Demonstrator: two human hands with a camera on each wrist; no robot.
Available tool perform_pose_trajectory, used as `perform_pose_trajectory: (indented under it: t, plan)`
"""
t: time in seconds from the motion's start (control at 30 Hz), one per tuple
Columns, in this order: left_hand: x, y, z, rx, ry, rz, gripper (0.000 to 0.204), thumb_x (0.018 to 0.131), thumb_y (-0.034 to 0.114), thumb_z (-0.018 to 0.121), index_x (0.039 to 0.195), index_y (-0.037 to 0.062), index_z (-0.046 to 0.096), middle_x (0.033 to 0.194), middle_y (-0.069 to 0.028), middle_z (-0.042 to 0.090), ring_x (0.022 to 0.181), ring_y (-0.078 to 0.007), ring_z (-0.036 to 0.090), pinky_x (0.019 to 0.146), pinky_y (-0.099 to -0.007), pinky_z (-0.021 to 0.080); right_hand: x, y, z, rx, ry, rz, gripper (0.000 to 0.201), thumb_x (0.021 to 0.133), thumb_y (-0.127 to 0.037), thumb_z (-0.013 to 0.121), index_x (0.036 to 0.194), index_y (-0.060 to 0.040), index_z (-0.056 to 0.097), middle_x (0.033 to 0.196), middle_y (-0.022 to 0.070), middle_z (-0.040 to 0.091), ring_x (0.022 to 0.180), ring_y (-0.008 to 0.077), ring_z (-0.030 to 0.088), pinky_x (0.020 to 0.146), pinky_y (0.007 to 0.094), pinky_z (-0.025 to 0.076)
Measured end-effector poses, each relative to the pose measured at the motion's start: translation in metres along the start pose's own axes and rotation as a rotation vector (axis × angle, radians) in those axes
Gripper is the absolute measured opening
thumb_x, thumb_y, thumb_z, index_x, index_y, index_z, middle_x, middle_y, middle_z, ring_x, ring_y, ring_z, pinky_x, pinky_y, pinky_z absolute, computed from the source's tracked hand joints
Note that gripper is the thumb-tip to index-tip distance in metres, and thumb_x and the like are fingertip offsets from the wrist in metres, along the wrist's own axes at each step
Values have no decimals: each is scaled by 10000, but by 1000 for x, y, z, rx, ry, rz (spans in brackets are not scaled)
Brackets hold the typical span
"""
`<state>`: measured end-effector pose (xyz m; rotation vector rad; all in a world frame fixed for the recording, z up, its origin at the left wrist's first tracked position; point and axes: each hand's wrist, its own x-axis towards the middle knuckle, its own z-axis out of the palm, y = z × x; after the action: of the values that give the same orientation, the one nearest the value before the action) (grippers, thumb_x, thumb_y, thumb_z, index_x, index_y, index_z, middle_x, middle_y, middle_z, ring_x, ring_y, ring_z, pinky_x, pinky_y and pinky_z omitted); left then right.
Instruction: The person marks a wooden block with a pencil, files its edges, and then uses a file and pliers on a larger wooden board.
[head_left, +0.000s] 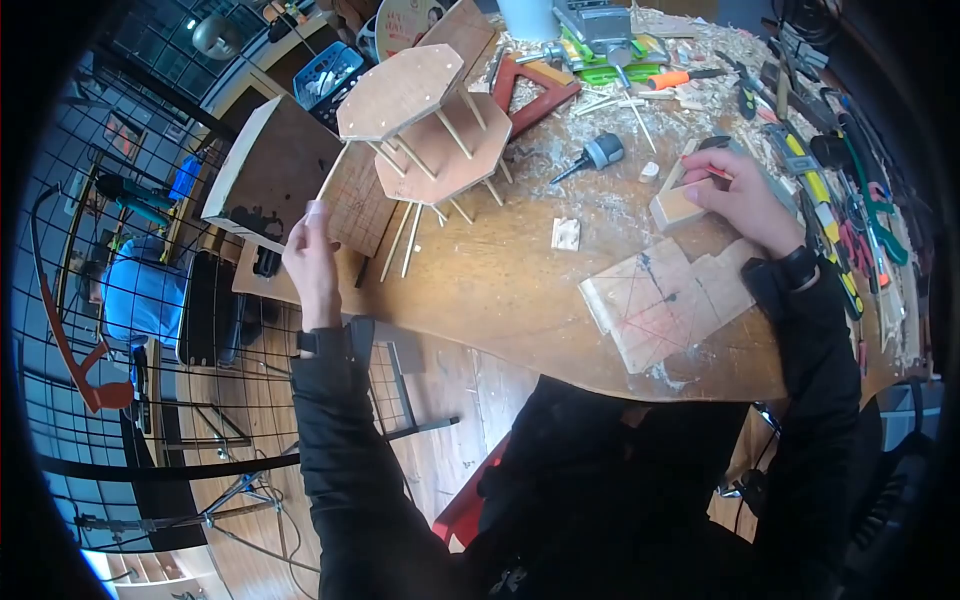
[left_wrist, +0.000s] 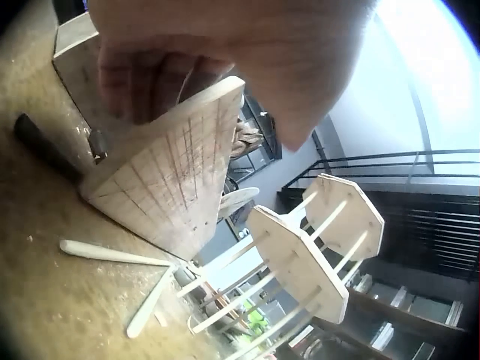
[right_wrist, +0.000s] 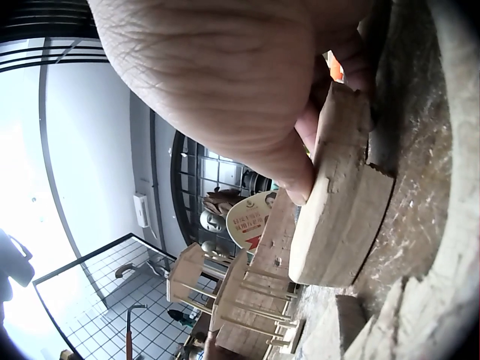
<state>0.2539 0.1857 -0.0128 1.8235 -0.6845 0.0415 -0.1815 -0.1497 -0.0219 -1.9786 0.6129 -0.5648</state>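
Observation:
My right hand [head_left: 740,200] is at a pale wooden block [head_left: 675,208], its thumb against one side and its fingers curled round the far side, as the right wrist view shows on the block [right_wrist: 337,202]. A thin red stick [head_left: 708,168] lies among those fingers. My left hand [head_left: 312,265] is raised beside the top corner of a board with ruled lines [head_left: 357,205]. In the left wrist view its fingers bend close behind that board [left_wrist: 176,176]; whether they grip it cannot be told. Right of it stands a two-tier octagonal wooden stand [head_left: 440,170].
A marked flat board [head_left: 660,305] lies by my right sleeve. A drill chuck [head_left: 603,150], a small wood piece [head_left: 565,234] and loose dowels [head_left: 411,240] are on the table. Tools and shavings cover its right and back. A large wooden box [head_left: 270,165] stands far left.

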Motion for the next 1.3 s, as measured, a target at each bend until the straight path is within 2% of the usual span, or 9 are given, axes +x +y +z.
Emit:
perform_pose_trajectory:
  t: [0.07,0.1,0.2,0.27,0.33,0.47,0.57,0.77,1.3]
  plan:
    - [16,-8,-8,-477,114,-217,536,1062,482,602,1205,-23,712,1016,-56,726,891,-118,653,777,-266,497,0,0,0,-1,2,-5,348,929,-39,765,1263,20,687,1113,65,696,1061,130,658,904,279,542]
    - [30,-22,-9,-558,111,-245,614,1100,512,467,1306,-27,677,1170,-92,726,1043,-174,682,874,-311,531,0,1,0,-1,-1,-7,347,927,-40,768,1259,18,689,1115,63,692,1065,131,659,906,280,543]
    - [62,-48,-21,-540,-82,-255,527,1105,402,509,1361,-34,658,1231,-113,727,1114,-196,688,946,-317,541,-1,1,1,1,28,11,345,921,-42,778,1250,14,695,1121,58,686,1074,130,659,904,282,545]
    - [67,-51,-21,-258,-168,-131,454,1082,219,586,1435,-66,602,1293,-118,713,1169,-180,671,999,-300,526,-1,2,1,-12,41,8,351,915,-48,788,1248,15,697,1104,54,694,1054,122,661,901,279,546]
    - [71,-56,-16,-125,-293,22,414,1075,170,592,1401,-84,613,1276,-121,716,1152,-166,673,996,-290,523,0,1,1,18,25,13,356,914,-57,793,1249,18,698,1078,49,704,1025,112,663,892,275,548]
    - [75,-69,-15,84,-476,89,374,1063,128,605,1380,-69,619,1293,-136,711,1181,-182,660,1011,-318,523,-1,-4,1,-5,16,15,364,913,-70,799,1252,19,697,1058,42,709,1003,103,665,883,270,551]
    - [83,-92,-10,402,-549,319,406,1009,144,693,1383,4,619,1367,-163,681,1269,-262,630,1045,-391,516,1,3,1,6,14,-7,355,916,-70,797,1246,19,698,1054,41,709,1005,105,666,886,269,551]
    - [100,-122,-16,460,-618,345,425,979,141,728,1366,-1,624,1354,-171,684,1263,-272,636,1040,-394,518,1,7,0,59,-8,2,363,919,-66,798,1254,25,689,1063,48,707,1002,102,663,886,264,553]
    - [84,-83,-9,449,-578,331,379,984,120,714,1330,-16,642,1273,-184,719,1181,-232,672,974,-371,538,-1,2,1,40,-17,0,367,924,-66,792,1263,26,684,1076,51,703,1018,99,652,894,259,541]
